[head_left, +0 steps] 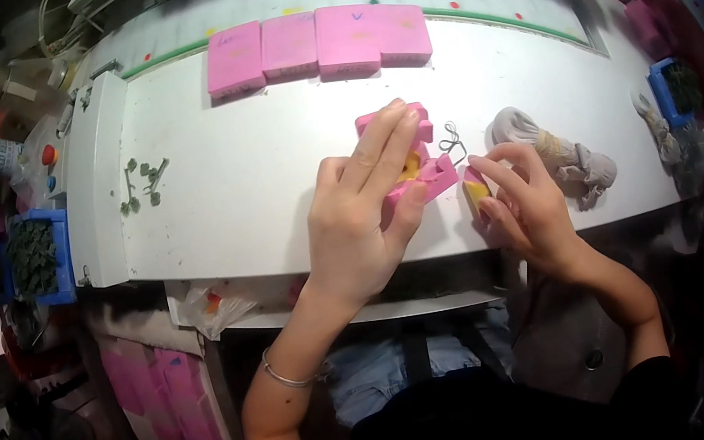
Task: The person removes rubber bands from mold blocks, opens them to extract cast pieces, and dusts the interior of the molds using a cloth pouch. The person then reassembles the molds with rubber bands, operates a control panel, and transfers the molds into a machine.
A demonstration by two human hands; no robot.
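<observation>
My left hand (pixel 368 204) lies over a pink rubbery block (pixel 439 175) with cut-out edges and a yellow patch inside. Its fingers stretch across the top while the thumb presses the near side, so the block is gripped against the white table. Just to the right, my right hand (pixel 528 197) pinches a small pink-and-yellow piece (pixel 476 190) between thumb and fingers, apart from the block. Between the hands and slightly beyond them lies a thin bent wire with loops (pixel 451 142). Part of the block is hidden under my left fingers.
Several pink blocks (pixel 347 41) stand in a row at the back. Small green branched pieces (pixel 146 184) lie at left. A pale cloth bundle (pixel 558 152) sits right of my right hand. Blue trays (pixel 61 257) with green pieces flank the white table (pixel 209 187).
</observation>
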